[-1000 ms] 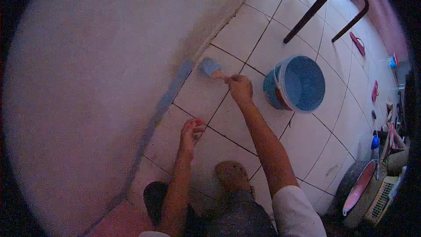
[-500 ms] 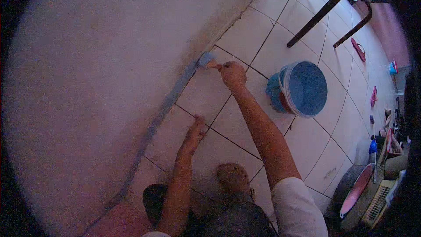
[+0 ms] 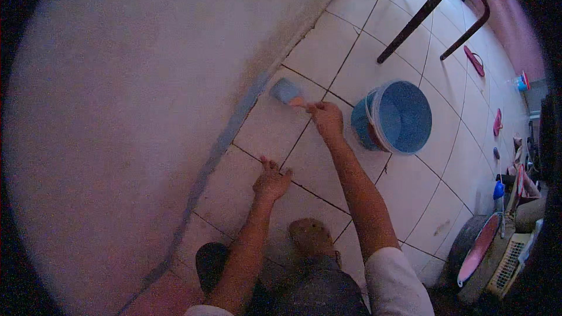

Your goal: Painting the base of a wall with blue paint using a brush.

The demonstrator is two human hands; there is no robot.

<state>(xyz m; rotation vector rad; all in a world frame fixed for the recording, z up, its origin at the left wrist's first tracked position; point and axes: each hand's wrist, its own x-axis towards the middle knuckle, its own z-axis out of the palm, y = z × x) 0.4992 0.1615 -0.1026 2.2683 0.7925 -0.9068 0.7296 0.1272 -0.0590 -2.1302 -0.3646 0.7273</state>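
While the right hand (image 3: 328, 120) grips a paintbrush (image 3: 285, 91) by its handle, the blue bristles sit near the edge of the tiled floor (image 3: 316, 41) along the wall (image 3: 146, 111), beside a blue band (image 3: 231, 126) at the wall's foot. Left hand (image 3: 272, 181) open, fingers spread; floor contact unclear. Bucket (image 3: 361, 126) farther from that edge; reddish patch (image 3: 374, 136) on its side, any print unreadable.
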